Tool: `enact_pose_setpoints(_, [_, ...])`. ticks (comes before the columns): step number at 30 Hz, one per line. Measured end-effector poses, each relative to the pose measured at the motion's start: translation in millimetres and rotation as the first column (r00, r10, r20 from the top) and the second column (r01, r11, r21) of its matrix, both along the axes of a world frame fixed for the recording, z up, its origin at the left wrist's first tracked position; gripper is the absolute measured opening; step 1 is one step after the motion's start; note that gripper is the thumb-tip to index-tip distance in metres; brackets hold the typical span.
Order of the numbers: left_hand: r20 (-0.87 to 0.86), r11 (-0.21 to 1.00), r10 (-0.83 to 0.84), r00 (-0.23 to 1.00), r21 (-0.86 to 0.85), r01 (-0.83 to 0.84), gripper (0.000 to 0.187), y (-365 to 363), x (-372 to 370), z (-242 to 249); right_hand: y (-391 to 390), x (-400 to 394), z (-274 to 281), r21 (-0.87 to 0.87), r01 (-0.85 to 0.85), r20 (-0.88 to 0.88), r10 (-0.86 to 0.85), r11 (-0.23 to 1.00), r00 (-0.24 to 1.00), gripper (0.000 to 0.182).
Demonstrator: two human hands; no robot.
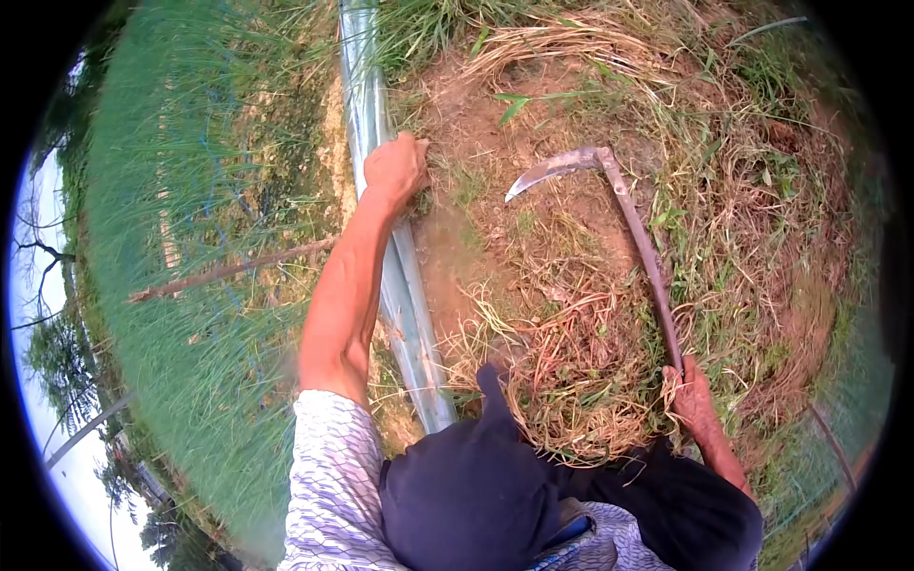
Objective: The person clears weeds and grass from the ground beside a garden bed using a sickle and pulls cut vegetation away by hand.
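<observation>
The right hand (693,400) is wrapped around the lower handle of a sickle (644,224), whose curved blade stands at the far end above bare soil (457,247), its tip pointing left. The left hand (395,167) is at the edge of a strip of clear plastic sheeting (417,352), fingers curled under; how tightly they close, or on what, I cannot tell from this angle. Cut dry grass (595,419) lies between the arms; beyond the sheeting, a stick (233,269) crosses thin green plants (143,190).
</observation>
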State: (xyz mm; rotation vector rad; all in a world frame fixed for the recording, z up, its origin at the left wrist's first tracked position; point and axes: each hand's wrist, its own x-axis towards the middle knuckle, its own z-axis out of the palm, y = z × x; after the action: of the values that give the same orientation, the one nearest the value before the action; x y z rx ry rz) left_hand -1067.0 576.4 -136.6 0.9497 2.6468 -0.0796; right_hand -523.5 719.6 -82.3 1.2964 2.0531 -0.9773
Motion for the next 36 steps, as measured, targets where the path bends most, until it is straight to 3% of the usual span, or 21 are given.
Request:
enact_pose_setpoints(2, [0.043,0.999,0.039,0.998,0.035,-0.041,0.039,0.2,-3.1,1.4,-6.9,3.0,-6.1,-0.094,0.074,-0.008,-0.075,0.993,0.997,0.034])
enact_pose_setpoints(4, [0.236,0.968,-0.203,0.95,0.194,0.159,0.041,5.8,4.9,12.6,-8.4,9.3,-15.0,-0.086,0.078,-0.088,-0.085,0.993,0.992,0.033])
enact_pose_setpoints(6, [0.518,0.924,-0.372,0.771,0.126,0.361,0.039,18.9,66.5,37.3,-9.7,6.9,-12.9,-0.049,0.013,-0.1,-0.018,0.999,0.995,0.035])
enact_pose_setpoints(7, [0.472,0.886,-0.46,0.752,0.179,0.429,0.033,25.0,89.7,42.9,-5.9,-11.4,2.3,-0.082,0.014,0.017,-0.012,0.997,1.0,0.036])
enact_pose_setpoints(9, [0.422,0.837,-0.545,0.725,0.23,0.496,0.027,34.0,97.8,35.7,-4.3,-12.9,1.4,-0.09,0.009,-0.002,-0.009,0.996,1.0,0.037])
enact_pose_setpoints(11, [-0.163,0.808,-0.432,0.887,0.366,0.461,0.013,46.1,78.1,10.1,-4.6,-8.7,-2.5,-0.091,0.015,0.036,-0.012,0.996,0.999,0.033])
enact_pose_setpoints(12, [-0.272,0.872,-0.373,0.887,0.224,0.436,0.008,49.0,59.3,5.9,-5.6,-10.6,0.8,-0.09,0.015,0.038,-0.011,0.996,0.999,0.033])
enact_pose_setpoints(13, [-0.366,0.905,-0.289,0.885,0.196,0.377,0.013,49.5,41.4,1.5,-5.9,-15.8,5.9,-0.113,0.039,-0.019,-0.042,0.993,0.999,0.032])
enact_pose_setpoints(15, [-0.365,0.971,-0.174,0.914,0.089,0.221,0.035,39.3,7.5,-8.1,-6.7,-12.1,4.2,-0.142,0.069,-0.083,-0.081,0.987,0.993,0.03])
enact_pose_setpoints(16, [-0.27,0.991,-0.099,0.958,0.062,0.12,0.037,33.2,-3.9,-5.0,-7.7,-9.6,2.0,-0.15,0.079,-0.074,-0.091,0.986,0.993,0.03])
enact_pose_setpoints(19, [-0.233,0.991,-0.129,0.964,-0.01,0.13,0.035,21.1,-21.2,-11.4,-8.3,-6.0,-9.9,-0.114,0.06,-0.028,-0.064,0.992,0.998,0.03])
enact_pose_setpoints(21, [-0.063,0.997,-0.053,0.997,0.054,0.056,0.034,21.2,-30.7,-11.8,-8.2,-7.2,-10.6,-0.112,0.056,-0.008,-0.057,0.992,0.998,0.03])
enact_pose_setpoints(22, [-0.061,0.997,-0.057,0.997,0.052,0.06,0.034,21.1,-29.2,-10.9,-8.6,-9.5,-9.6,-0.1,0.052,0.005,-0.052,0.994,0.999,0.03])
enact_pose_setpoints(24, [0.063,0.976,-0.155,0.986,0.165,0.142,0.031,21.4,-22.0,-6.9,-6.9,-11.1,-6.6,-0.106,0.042,0.025,-0.04,0.994,0.999,0.031])
enact_pose_setpoints(25, [0.156,0.966,-0.249,0.956,0.117,0.232,0.028,25.5,-1.7,10.1,-7.3,-7.9,-9.8,-0.076,0.024,-0.016,-0.025,0.997,1.0,0.032])
enact_pose_setpoints(27, [0.176,0.896,-0.443,0.879,0.061,0.439,0.02,18.9,40.7,20.7,-8.2,-7.0,-9.4,-0.066,0.018,-0.027,-0.02,0.998,0.999,0.032])
enact_pose_setpoints(28, [0.136,0.893,-0.451,0.882,0.06,0.447,0.02,11.9,53.6,18.4,-7.3,-10.4,-9.3,-0.069,0.017,-0.032,-0.02,0.997,0.999,0.032])
enact_pose_setpoints(30, [-0.147,0.859,-0.465,0.873,0.164,0.485,0.017,-4.2,67.2,15.5,-7.4,-14.8,-7.3,-0.124,0.073,-0.018,-0.076,0.99,0.997,0.032])
enact_pose_setpoints(34, [-0.181,0.937,-0.299,0.937,0.133,0.324,0.02,-7.4,42.3,8.8,-6.2,-10.7,-10.7,-0.137,0.056,-0.057,-0.064,0.989,0.996,0.033])
enact_pose_setpoints(36, [-0.272,0.929,-0.224,0.936,0.229,0.289,0.025,-2.0,22.6,5.0,-4.4,-11.8,-11.8,-0.127,0.043,-0.067,-0.052,0.991,0.996,0.034])
